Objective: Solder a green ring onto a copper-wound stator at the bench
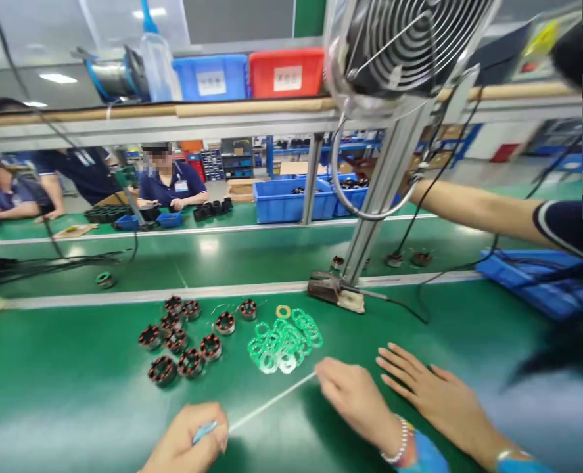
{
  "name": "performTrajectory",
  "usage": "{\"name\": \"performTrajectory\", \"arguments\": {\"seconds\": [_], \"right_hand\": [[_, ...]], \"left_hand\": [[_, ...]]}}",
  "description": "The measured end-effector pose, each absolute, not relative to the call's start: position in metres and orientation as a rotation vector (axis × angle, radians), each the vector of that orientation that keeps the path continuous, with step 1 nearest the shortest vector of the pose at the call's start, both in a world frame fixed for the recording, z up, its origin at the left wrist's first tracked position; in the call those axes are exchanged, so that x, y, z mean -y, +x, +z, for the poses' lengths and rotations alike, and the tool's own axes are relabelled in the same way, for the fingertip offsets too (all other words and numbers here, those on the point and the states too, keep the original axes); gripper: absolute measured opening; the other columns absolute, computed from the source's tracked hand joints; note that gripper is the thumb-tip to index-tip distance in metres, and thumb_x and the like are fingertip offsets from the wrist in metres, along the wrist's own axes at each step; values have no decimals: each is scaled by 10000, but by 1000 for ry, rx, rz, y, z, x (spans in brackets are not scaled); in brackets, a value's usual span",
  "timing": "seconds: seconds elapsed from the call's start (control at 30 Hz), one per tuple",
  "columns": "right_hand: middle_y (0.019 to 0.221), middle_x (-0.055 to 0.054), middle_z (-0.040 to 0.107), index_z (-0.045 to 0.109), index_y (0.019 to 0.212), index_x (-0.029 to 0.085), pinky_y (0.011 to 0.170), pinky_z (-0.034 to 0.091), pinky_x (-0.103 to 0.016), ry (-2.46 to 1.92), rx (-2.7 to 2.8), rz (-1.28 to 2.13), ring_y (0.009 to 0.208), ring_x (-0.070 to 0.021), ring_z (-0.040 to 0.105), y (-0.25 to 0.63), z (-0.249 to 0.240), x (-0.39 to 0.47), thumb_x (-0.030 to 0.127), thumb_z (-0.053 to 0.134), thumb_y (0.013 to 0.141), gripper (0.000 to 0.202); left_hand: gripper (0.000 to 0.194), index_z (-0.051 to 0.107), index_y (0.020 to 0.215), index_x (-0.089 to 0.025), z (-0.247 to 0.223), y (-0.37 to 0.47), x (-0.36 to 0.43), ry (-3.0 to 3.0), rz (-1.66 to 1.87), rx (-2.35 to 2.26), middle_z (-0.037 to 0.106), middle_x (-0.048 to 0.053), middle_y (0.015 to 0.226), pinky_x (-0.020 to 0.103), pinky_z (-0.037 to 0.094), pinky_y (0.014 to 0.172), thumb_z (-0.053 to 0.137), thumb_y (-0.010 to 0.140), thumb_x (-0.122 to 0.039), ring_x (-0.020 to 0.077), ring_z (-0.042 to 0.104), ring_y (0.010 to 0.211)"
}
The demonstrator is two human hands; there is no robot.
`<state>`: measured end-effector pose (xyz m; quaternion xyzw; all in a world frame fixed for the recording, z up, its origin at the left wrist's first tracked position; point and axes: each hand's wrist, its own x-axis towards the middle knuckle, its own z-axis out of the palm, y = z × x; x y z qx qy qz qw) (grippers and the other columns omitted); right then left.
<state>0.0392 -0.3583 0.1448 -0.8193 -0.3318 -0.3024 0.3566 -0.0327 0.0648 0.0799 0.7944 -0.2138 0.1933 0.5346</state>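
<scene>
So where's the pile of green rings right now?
The green rings lie mid-table in the head view, just right of the copper-wound coils and beyond the right hand.

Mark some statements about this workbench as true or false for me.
1. The green rings lie in a pile to the right of the copper-wound coils. True.
2. The left hand lies flat and empty on the table. False: it is closed on one end of a thin white strand, and the right hand pinches the other end.
3. A red bin sits beside a blue bin on the upper shelf. True.
4. The fan lies face down among the coils. False: it is mounted high on a slanted metal post.
</scene>
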Motion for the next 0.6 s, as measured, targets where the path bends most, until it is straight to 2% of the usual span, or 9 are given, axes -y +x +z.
{"name": "performTrajectory", "arguments": {"seconds": [0.07, 0.13, 0.2, 0.3, 0.37, 0.47, 0.6], "right_hand": [[938, -38, 690, 615, 1025, 306, 632, 564, -258, -2198, 799, -896, 834, -183, 669, 33, 144, 340, 163, 105, 923, 539], [825, -47, 688, 658, 919, 282, 597, 556, -269, -2218, 788, -943, 733, -202, 665, 16, 139, 303, 282, 301, 915, 357], [807, -48, 678, 660, 922, 262, 580, 549, -271, -2234, 839, -947, 666, -194, 647, -11, 127, 255, 355, 403, 886, 275], [932, -58, 665, 553, 1170, 259, 541, 532, -225, -2235, 1195, -774, 619, -152, 628, -55, 106, 184, 387, 400, 894, 341], [972, -76, 649, 496, 1219, 229, 553, 528, -196, -2158, 1402, -656, 634, -133, 624, -75, 96, 152, 351, 345, 922, 355], [850, -69, 642, 557, 1054, 202, 607, 522, -203, -2151, 1511, -649, 692, -142, 615, -89, 89, 130, 287, 294, 944, 298], [692, -54, 590, 571, 873, 185, 543, 489, -212, -2245, 1641, -819, 614, -141, 572, -95, 84, 121, 231, 243, 950, 340]], "left_hand": [[485, 490, 577, -162, 77, -46, -71, 1847, 443, 487, 395, -34, 477, 187, 352, 450, 388, 818, -571, 95, 364, 455], [434, 495, 593, -161, 70, -58, -70, 1884, 501, 487, 415, -29, 482, 188, 352, 449, 392, 838, -505, 100, 390, 458], [374, 497, 601, -162, 63, -69, -60, 2007, 607, 522, 468, -14, 510, 190, 356, 468, 377, 862, -401, 110, 436, 489], [322, 501, 634, -168, 57, -81, -39, 2137, 782, 714, 550, 13, 570, 201, 373, 509, 309, 874, -266, 124, 507, 537], [306, 504, 675, -174, 55, -88, -30, 2162, 869, 877, 578, 23, 601, 209, 377, 523, 276, 874, -218, 126, 528, 545], [272, 484, 704, -180, 51, -98, -30, 2184, 1014, 940, 576, 24, 616, 222, 360, 514, 269, 870, -198, 127, 516, 534], [273, 436, 640, -185, 39, -111, -42, 2164, 1105, 864, 501, 1, 540, 245, 290, 465, 282, 865, -208, 116, 428, 465]]}}
